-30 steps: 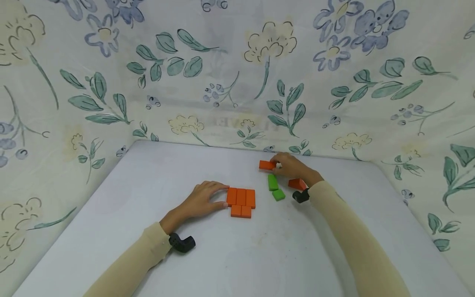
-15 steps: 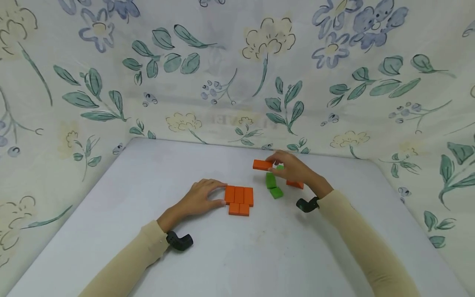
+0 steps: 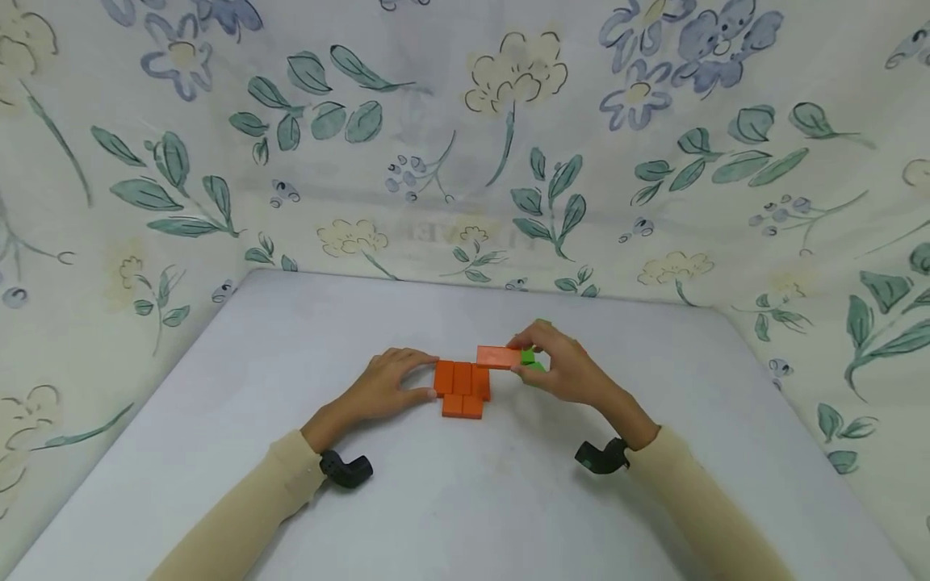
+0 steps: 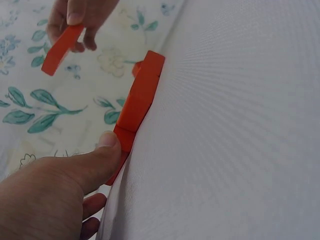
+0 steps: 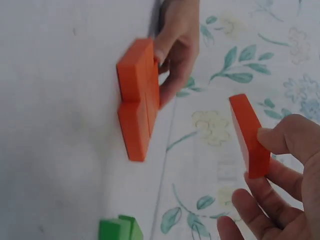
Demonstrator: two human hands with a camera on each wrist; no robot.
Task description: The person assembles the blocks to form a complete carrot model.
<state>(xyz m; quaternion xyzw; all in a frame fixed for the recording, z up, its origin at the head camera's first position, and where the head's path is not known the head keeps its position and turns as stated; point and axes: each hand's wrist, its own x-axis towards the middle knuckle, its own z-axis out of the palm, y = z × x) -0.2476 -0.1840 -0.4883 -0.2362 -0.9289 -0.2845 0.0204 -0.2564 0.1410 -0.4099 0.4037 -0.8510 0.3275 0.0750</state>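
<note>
Right hand [image 3: 570, 373] pinches orange block [image 3: 498, 357] above left-hand-steadied [image 3: 381, 389] cluster [image 3: 462, 388].

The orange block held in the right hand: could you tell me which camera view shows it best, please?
The right wrist view: the orange block fills the frame large, pinched at one end by the right hand, clear of the table. The head view shows it small above the orange group. The left wrist view catches it at the top corner.
</note>
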